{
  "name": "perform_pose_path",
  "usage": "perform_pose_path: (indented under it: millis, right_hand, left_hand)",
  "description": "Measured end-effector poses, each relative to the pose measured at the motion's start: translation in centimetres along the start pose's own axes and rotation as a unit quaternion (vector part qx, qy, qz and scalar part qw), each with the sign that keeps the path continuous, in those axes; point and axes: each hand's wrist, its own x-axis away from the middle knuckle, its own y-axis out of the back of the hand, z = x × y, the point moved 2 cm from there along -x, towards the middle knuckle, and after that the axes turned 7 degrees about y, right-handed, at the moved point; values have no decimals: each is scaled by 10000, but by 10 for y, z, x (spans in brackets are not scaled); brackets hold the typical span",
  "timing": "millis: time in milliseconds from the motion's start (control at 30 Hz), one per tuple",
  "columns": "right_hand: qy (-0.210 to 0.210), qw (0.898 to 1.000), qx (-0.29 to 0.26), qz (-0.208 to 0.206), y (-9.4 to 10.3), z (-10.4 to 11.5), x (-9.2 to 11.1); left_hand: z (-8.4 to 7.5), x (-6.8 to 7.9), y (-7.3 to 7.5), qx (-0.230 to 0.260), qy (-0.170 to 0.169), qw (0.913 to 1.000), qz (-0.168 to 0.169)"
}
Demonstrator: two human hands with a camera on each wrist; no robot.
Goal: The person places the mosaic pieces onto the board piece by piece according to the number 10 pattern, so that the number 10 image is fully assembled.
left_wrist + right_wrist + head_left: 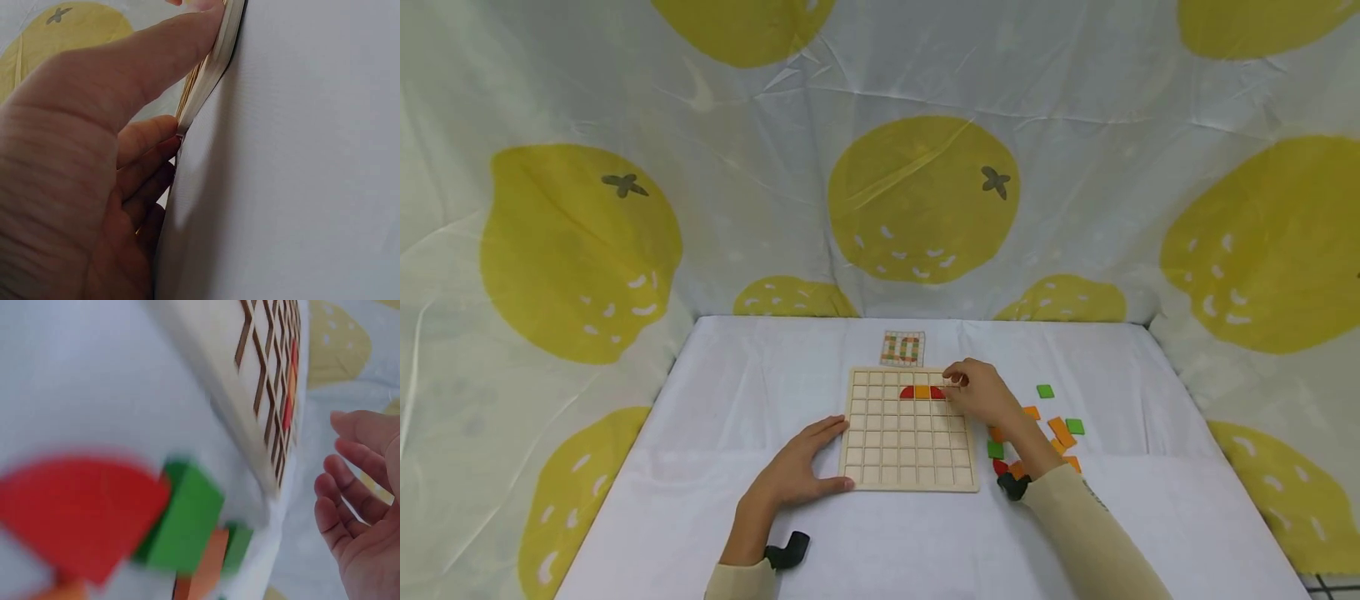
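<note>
A wooden grid board [910, 457] lies on the white cloth. In one of its upper rows sit an orange square [922, 392] and, on either side of it, a red quarter-round piece [907, 392] and another red piece [936, 392]. My left hand [797, 468] rests at the board's left side, fingertips touching the edge and thumb [169, 47] on the near left corner. Over the upper right of the board is my right hand [983, 395], close to the second red piece. Its fingers [356, 487] are loosely bent, and nothing shows between them in the right wrist view.
A small pattern card [902, 348] lies behind the board. To the right are scattered several loose pieces, among them a green square [1046, 391], an orange rectangle [1062, 432] and a red piece [81, 512], partly under the right forearm. A lemon-print curtain [760, 183] hangs behind.
</note>
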Motion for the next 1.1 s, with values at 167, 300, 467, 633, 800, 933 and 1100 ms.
perform_pose_path:
  millis: [167,300,467,633,800,933,1100]
  right_hand:
    - [4,9994,252,-230,23,-17,17]
    - [32,9983,453,-357,36,-35,28]
    - [-395,9979,481,-199,46,-56,42]
    - [-764,9960,462,33,58,-74,56]
    - [-869,9937,663,254,70,-93,68]
    - [-849,9932,742,288,76,-106,73]
    - [-881,9934,697,243,80,-113,77]
  left_hand:
    - [0,1,1,-25,-76,10000,-53]
    - [2,2,0,32,-59,10000,-13]
    - [5,4,0,36,-26,10000,31]
    - [5,4,-1,95,-62,9999,19]
    - [4,3,-2,132,-34,9999,65]
    - [3,2,-1,111,-74,9999,-10]
    - [3,1,-1,69,-123,9999,-68]
